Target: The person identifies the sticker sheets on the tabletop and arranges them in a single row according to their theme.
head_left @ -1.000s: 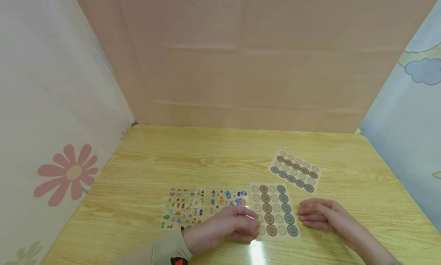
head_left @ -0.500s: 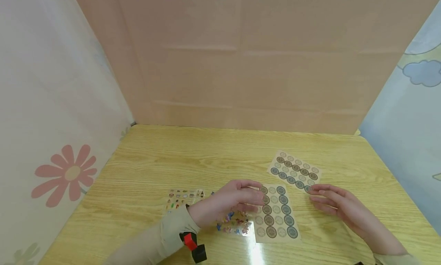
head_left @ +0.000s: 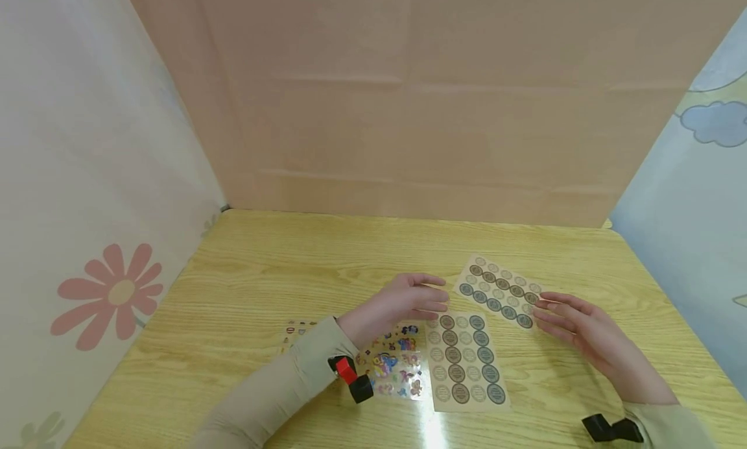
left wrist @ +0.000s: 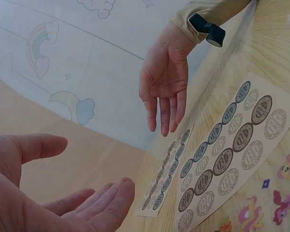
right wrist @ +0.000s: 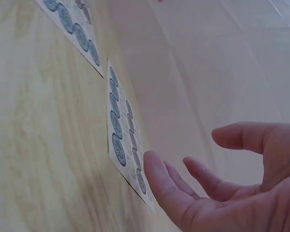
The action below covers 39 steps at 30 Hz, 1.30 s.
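My left hand [head_left: 403,306] hovers over the table with relaxed, parted fingers, near the top edge of a sheet of round stickers [head_left: 465,364]. Nothing lies between its thumb and fingers in the left wrist view. My right hand [head_left: 589,335] is at the right end of a second, slanted sheet of round stickers [head_left: 496,290], its fingertips overlapping that edge. In the right wrist view its thumb and fingers [right wrist: 169,193] stand apart and hold nothing. Both sheets carry rows of pale, brown and blue-grey circles.
Under my left forearm lies a clear sheet of colourful cartoon stickers [head_left: 403,371]. A further sheet with small pictures [head_left: 290,330] is mostly hidden by the sleeve. A tan panel [head_left: 408,144] stands behind the wooden table [head_left: 245,261], with patterned cloth at both sides.
My left hand has risen away from the lower sticker sheets toward the back of the table. My right hand has moved slightly back and right, to the slanted sheet's edge. The sheets stay almost in place.
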Tool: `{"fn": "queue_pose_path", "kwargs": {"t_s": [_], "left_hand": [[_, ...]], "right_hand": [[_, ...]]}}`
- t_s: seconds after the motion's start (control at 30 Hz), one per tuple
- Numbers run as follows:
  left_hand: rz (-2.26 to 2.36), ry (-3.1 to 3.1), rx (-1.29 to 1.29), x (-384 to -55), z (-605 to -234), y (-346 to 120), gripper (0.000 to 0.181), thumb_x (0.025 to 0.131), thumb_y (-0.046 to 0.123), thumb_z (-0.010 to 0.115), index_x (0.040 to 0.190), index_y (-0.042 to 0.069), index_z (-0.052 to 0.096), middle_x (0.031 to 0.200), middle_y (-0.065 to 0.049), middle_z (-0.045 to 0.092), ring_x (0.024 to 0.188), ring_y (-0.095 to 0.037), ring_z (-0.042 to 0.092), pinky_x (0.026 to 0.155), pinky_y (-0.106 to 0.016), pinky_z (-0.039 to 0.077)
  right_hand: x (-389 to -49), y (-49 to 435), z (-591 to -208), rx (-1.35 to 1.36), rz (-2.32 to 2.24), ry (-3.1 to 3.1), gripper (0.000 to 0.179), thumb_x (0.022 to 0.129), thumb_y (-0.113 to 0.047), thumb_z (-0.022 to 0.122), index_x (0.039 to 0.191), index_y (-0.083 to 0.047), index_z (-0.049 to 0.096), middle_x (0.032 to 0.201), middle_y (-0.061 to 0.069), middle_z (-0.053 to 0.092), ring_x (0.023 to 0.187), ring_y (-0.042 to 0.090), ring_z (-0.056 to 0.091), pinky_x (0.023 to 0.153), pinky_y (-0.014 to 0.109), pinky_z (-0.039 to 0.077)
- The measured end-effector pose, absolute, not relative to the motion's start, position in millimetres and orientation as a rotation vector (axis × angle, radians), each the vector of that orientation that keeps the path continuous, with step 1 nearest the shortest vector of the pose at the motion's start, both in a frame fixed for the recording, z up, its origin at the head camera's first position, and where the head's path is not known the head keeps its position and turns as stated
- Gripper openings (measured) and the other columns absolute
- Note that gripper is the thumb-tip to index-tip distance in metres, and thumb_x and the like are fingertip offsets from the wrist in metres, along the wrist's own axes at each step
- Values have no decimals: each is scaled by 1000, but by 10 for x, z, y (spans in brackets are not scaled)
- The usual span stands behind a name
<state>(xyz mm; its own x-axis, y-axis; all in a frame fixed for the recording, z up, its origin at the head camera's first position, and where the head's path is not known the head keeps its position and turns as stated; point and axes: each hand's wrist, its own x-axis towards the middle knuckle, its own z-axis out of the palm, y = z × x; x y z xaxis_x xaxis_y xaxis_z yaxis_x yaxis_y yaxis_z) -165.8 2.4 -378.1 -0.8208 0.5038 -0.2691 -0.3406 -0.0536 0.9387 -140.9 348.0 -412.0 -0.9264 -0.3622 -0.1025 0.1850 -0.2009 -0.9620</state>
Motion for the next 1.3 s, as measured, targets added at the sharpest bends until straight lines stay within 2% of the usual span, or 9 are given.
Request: {"fn": "queue_pose_path", "kwargs": {"t_s": [0.2, 0.5, 0.73, 0.87, 0.93, 1.0, 1.1, 1.3], "left_hand": [[1901, 1714, 97, -1852, -3830, 103, 42, 87, 17, 70, 124, 2, 57, 111, -6, 64, 101, -26, 64, 88, -34, 54], [1883, 1714, 43, -2114, -3905, 177, 36, 88, 15, 70, 118, -1, 60, 122, -16, 59, 107, -30, 61, 91, -37, 53], [1889, 1740, -87, -2295, -4012, 316, 36, 86, 10, 70, 118, -3, 59, 117, -17, 62, 107, -31, 61, 90, -37, 53], [1915, 1746, -133, -2352, -4065, 424, 42, 83, 5, 72, 121, -5, 58, 106, -15, 65, 104, -32, 63, 88, -38, 55], [1916, 1758, -146, -2353, -4081, 479, 46, 82, 3, 73, 123, -5, 56, 98, -13, 66, 101, -33, 64, 86, -38, 55], [1911, 1774, -153, -2346, -4103, 530, 47, 81, 2, 74, 123, -5, 56, 92, -11, 66, 98, -32, 65, 83, -37, 56], [1904, 1787, -158, -2334, -4127, 574, 45, 80, 1, 75, 121, -5, 57, 89, -11, 65, 95, -31, 66, 80, -37, 58], [1902, 1789, -169, -2337, -4159, 595, 45, 80, -3, 73, 122, -7, 56, 93, -11, 63, 94, -30, 65, 78, -35, 58]], "right_hand": [[-1522, 3548, -4101, -134, -2297, 1623, 33, 102, 0, 40, 111, -15, 68, 109, 1, 66, 100, 18, 65, 88, 31, 54], [-1633, 3661, -4119, 38, -2347, 1585, 32, 102, -2, 42, 102, -18, 70, 102, 1, 66, 95, 17, 67, 84, 29, 55], [-1665, 3737, -4157, 168, -2334, 1578, 28, 100, -3, 47, 98, -20, 69, 101, 1, 63, 95, 18, 66, 87, 31, 54], [-1695, 3738, -4162, 210, -2307, 1579, 15, 101, -11, 47, 115, -13, 53, 102, 1, 64, 96, 17, 65, 91, 33, 52], [-1707, 3730, -4152, 234, -2314, 1550, 14, 102, -15, 47, 114, -12, 52, 101, 3, 64, 96, 18, 65, 93, 34, 52], [-1717, 3723, -4147, 240, -2332, 1509, 15, 102, -18, 45, 111, -11, 55, 101, 5, 65, 96, 20, 66, 93, 36, 52], [-1729, 3713, -4142, 231, -2360, 1446, 25, 103, -19, 42, 96, -15, 66, 100, 9, 65, 95, 22, 66, 91, 37, 53], [-1752, 3692, -4130, 219, -2349, 1447, 30, 104, -19, 38, 96, -13, 67, 102, 9, 64, 96, 22, 65, 90, 37, 53]]}}
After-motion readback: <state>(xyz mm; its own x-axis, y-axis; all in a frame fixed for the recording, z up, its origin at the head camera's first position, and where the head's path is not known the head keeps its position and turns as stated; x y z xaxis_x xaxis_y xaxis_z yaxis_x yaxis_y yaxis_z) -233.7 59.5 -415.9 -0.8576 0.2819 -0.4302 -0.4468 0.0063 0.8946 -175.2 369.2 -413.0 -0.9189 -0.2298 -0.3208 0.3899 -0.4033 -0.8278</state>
